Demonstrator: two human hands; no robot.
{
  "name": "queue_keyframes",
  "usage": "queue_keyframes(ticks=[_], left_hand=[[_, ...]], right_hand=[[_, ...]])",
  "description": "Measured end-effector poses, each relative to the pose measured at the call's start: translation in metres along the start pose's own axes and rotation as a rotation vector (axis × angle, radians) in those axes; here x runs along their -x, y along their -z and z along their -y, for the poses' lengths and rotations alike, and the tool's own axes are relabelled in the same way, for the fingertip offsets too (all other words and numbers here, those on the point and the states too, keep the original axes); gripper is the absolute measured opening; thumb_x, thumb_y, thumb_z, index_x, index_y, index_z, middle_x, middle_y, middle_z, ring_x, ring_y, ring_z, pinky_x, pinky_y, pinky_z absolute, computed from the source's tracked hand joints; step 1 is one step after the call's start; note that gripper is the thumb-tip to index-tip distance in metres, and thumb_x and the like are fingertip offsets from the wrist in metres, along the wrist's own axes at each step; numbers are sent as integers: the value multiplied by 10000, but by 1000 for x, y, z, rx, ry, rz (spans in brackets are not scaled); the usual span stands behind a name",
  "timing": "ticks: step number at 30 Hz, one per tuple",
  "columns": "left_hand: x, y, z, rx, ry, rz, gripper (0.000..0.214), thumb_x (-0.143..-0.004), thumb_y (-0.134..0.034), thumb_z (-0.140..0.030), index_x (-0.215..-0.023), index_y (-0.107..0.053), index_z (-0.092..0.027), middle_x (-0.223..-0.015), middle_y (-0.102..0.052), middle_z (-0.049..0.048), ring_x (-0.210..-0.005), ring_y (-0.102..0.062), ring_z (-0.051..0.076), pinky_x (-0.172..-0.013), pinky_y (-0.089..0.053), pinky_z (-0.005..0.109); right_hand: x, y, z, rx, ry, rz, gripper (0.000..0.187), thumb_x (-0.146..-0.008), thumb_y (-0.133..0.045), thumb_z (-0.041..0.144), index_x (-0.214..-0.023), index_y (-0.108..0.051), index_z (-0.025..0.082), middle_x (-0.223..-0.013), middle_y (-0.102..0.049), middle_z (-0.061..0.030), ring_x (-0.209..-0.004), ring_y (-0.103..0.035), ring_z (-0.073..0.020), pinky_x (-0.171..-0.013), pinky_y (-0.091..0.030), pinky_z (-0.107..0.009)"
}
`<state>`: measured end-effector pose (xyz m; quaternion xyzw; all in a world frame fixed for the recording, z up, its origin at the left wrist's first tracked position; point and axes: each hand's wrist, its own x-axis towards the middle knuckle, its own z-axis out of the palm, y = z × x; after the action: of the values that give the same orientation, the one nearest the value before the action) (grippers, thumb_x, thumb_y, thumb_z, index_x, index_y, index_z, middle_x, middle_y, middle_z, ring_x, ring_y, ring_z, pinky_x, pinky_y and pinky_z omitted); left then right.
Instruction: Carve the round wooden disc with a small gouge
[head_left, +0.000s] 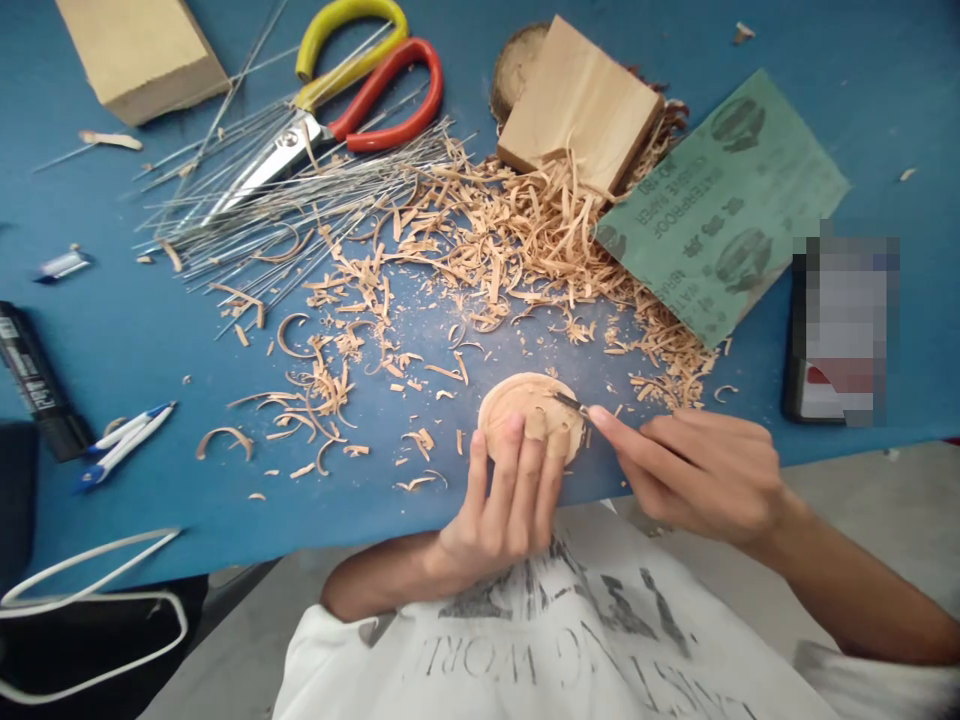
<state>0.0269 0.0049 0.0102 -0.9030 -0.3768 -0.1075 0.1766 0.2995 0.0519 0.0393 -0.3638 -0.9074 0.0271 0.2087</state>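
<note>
At the table's front edge lies a round, pale wooden disc (510, 392) with carved marks on its top. My left hand (506, 490) grips it from the near side, fingers laid over its face and tape-like wraps on two fingertips. From the right, my right hand (697, 470) is closed round a slim carving tool (568, 401), its handle hidden in the fist. The tool's dark blade touches the disc's upper right part, close to the left fingertips. Curled wood shavings (487, 260) are strewn beyond the disc.
Scissors (300, 130) lie over a heap of thin metal rods (315, 210). Wood blocks (577, 105) (142, 50), green sandpaper (724, 205) and a blurred-out phone-like item (840, 340) lie further off. A black marker (41, 385), pens (127, 445) and a white cable (90, 600) are at left.
</note>
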Motion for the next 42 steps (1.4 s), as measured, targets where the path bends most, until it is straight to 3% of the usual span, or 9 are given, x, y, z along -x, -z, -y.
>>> queue_keyframes(ticks=[4,11,16,24,28,33,37,42], left_hand=[[1,0,0,-4,-14,13,624,-1184,-698,-482,-1642,-699,-59,-1601,-740,224,-1464,-786,395,-1151,-714,499],[0,2,-1,12,-1,17,664,-1152,-759,-512,-1639,-707,-64,-1592,-749,237,-1441,-802,400,-1242,-660,527],[0,1,0,-24,-5,11,613,-1175,-698,-496,-1626,-722,-82,-1593,-754,209,-1438,-809,375,-1124,-722,471],[-2,1,0,-35,-4,1,593,-1177,-659,-465,-1619,-726,-76,-1561,-782,196,-1405,-829,357,-1083,-740,459],[0,-1,-1,-53,-5,-9,603,-1159,-678,-470,-1616,-733,-79,-1564,-780,199,-1415,-824,368,-1095,-736,472],[1,-4,-2,-48,2,-46,586,-1162,-682,-488,-1598,-755,-103,-1550,-794,187,-1436,-812,372,-1081,-737,464],[0,-1,1,-40,-8,-34,589,-1179,-668,-494,-1605,-744,-94,-1526,-813,180,-1415,-824,360,-1065,-740,451],[-2,4,3,-27,-9,5,621,-1173,-697,-496,-1623,-720,-69,-1554,-790,208,-1415,-822,375,-1100,-725,471]], right_hand=[[-1,0,-7,-25,29,9,480,-1005,-756,15,-1479,-741,84,-752,-578,51,-671,-433,-144,-623,-432,-327],[-2,-3,-15,-55,41,15,570,-1025,-721,0,-1582,-702,119,-746,-560,63,-664,-442,-139,-632,-434,-314],[-2,-3,-18,-55,49,42,648,-1022,-727,8,-1655,-655,123,-752,-569,63,-660,-467,-136,-640,-443,-310],[-4,-7,-19,-38,73,30,669,-1020,-721,11,-1676,-632,108,-750,-554,65,-652,-457,-136,-617,-425,-316],[-12,-12,-18,-39,120,18,595,-1048,-738,61,-1634,-658,115,-761,-567,61,-662,-449,-136,-620,-413,-324],[-12,0,-18,-38,107,54,504,-1048,-720,26,-1545,-719,107,-752,-546,58,-678,-419,-145,-626,-414,-327],[-5,11,-19,-19,84,65,577,-1012,-743,-14,-1576,-713,105,-767,-562,55,-691,-442,-145,-642,-435,-324],[-7,7,-18,-22,73,77,647,-1019,-753,7,-1650,-663,118,-763,-565,58,-680,-457,-148,-644,-435,-327]])
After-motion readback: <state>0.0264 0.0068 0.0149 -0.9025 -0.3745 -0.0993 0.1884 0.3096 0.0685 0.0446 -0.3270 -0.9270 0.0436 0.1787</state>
